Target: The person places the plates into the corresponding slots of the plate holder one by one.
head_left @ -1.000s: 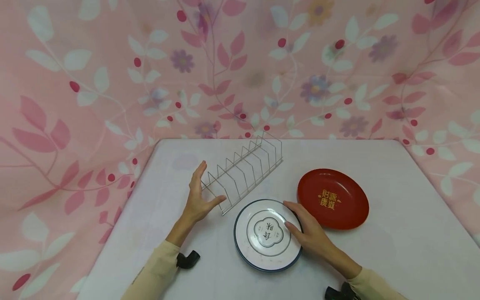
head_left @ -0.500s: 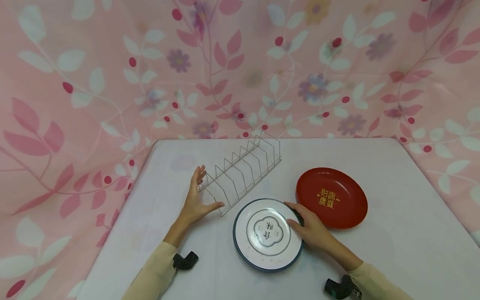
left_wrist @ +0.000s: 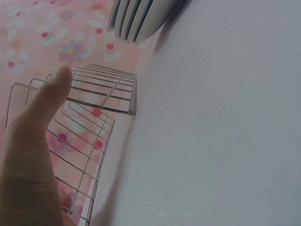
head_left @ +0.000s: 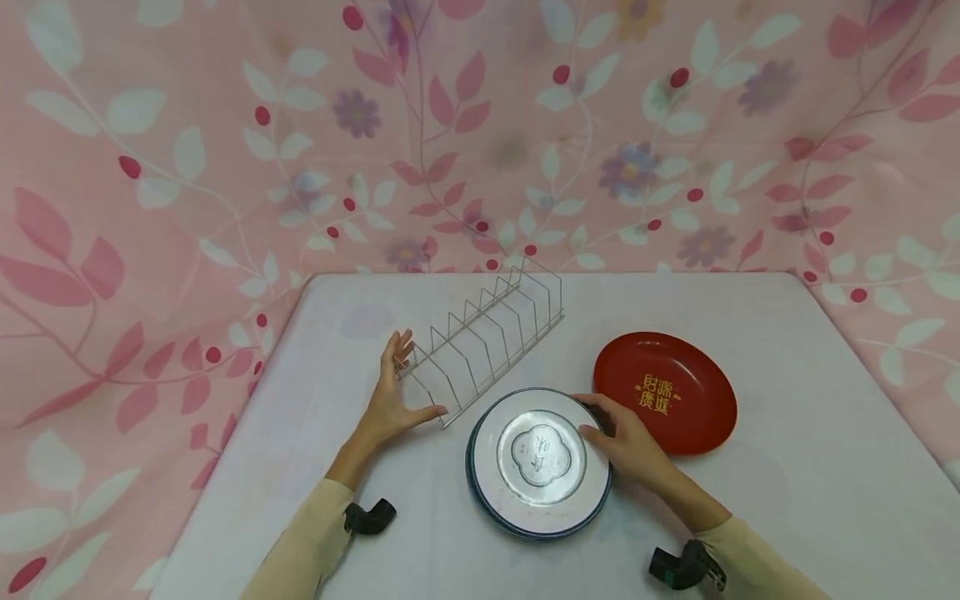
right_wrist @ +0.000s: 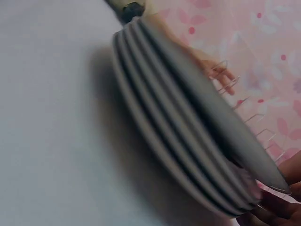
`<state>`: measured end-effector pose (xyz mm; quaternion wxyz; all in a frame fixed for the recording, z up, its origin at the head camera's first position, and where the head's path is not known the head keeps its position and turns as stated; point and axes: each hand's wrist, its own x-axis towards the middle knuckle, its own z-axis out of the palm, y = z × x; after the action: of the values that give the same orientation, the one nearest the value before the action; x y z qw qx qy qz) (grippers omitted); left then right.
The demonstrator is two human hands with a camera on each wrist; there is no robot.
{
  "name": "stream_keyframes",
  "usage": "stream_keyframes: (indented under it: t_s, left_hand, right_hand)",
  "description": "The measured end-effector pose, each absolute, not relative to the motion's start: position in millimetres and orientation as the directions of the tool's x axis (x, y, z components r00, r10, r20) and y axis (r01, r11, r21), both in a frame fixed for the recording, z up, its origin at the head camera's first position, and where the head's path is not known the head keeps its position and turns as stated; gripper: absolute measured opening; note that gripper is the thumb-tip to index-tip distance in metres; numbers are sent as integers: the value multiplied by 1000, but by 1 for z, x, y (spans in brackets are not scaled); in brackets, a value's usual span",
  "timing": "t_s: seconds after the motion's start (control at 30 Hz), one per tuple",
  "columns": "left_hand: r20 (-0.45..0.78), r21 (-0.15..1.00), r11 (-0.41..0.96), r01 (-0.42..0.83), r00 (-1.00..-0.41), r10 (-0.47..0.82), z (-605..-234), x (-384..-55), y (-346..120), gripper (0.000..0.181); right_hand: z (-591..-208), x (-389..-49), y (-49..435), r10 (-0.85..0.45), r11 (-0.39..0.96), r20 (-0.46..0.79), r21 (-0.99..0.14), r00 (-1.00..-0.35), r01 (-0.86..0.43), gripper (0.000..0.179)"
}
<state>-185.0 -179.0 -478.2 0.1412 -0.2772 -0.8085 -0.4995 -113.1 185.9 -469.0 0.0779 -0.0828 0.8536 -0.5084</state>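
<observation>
My left hand (head_left: 384, 408) holds the near end of a wire dish rack (head_left: 503, 371), thumb on one side and fingers on the other. In the left wrist view the thumb (left_wrist: 47, 101) lies over the rack's end wires. A stack of white plates with dark blue rims (right_wrist: 176, 141) lies on the table to the right of the rack. My right hand (head_left: 626, 442) pinches the top plate (head_left: 542, 518) at its right rim, thumb on its upper face. That plate tilts up, its hand-side edge raised off the stack, as the right wrist view shows. Fingers under the rim are partly hidden.
A red oval plate (head_left: 697, 417) with gold characters lies right of the stack, behind my right hand. The white-covered table (head_left: 810, 500) ends at the back against a pink floral cloth (head_left: 480, 125). Black wrist devices (head_left: 371, 517) sit on both wrists.
The right hand has raised the top plate's right side, opening a gap above the stack. The left hand has closed in from beside the rack onto its near end.
</observation>
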Motion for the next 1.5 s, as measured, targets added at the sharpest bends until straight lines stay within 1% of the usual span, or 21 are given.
stream_keyframes:
  t_s: [0.07,0.2,0.3,0.4,0.47,0.53,0.67,0.77,0.93,1.07,1.17,1.3,1.5]
  left_hand:
    - [507,727,347,592,-804,311,-481,-187,-180,135]
    - [489,736,356,576,-816,308,-499,-194,-184,140]
    - [468,745,370,555,-830,302,-512,-199,-188,144]
    - [460,749,372,548,-835,303,-517,-201,-190,143]
    - [461,751,366,550,-833,306,-519,-202,-191,142]
    - [457,752,369,546,-835,306,-520,-201,-191,142]
    - [446,746,399,534,-844,297,-518,-198,-189,143]
    - [457,744,390,542,-839,294,-507,-192,-185,141]
    - [459,743,381,550,-833,308,-483,-184,-180,129]
    - [447,741,393,544,-837,316,-476,-184,-180,123]
    - [451,743,387,546,-836,314,-476,-185,-182,121]
    - [464,742,374,556,-829,313,-478,-185,-183,120]
    - [473,744,358,564,-823,314,-479,-186,-182,119]
  right_hand:
    - [-463,-116,189,-213,451,-41,-890,-976,-61,46]
    - [-450,-121,197,-205,440,-42,-897,-978,-54,44]
    - [-443,-124,203,-212,416,-95,-909,-973,-2,44]
    - [-438,-124,208,-232,360,-174,-930,-957,82,48]
    - [-437,-123,212,-269,305,-210,-944,-940,124,51]
    - [-436,-122,217,-320,256,-221,-956,-922,140,54]
    - [-433,-121,227,-428,162,-184,-979,-885,125,58]
    - [-428,-121,230,-466,115,-151,-987,-872,109,58]
    - [-411,-122,232,-416,95,-86,-994,-905,51,51]
    - [-392,-128,233,-347,27,-18,-1000,-938,9,49]
    - [-382,-135,232,-315,-19,25,-1000,-949,-20,48]
    - [-373,-143,228,-298,-20,48,-999,-953,-44,49]
    - [-363,-155,219,-283,4,44,-999,-958,-47,51]
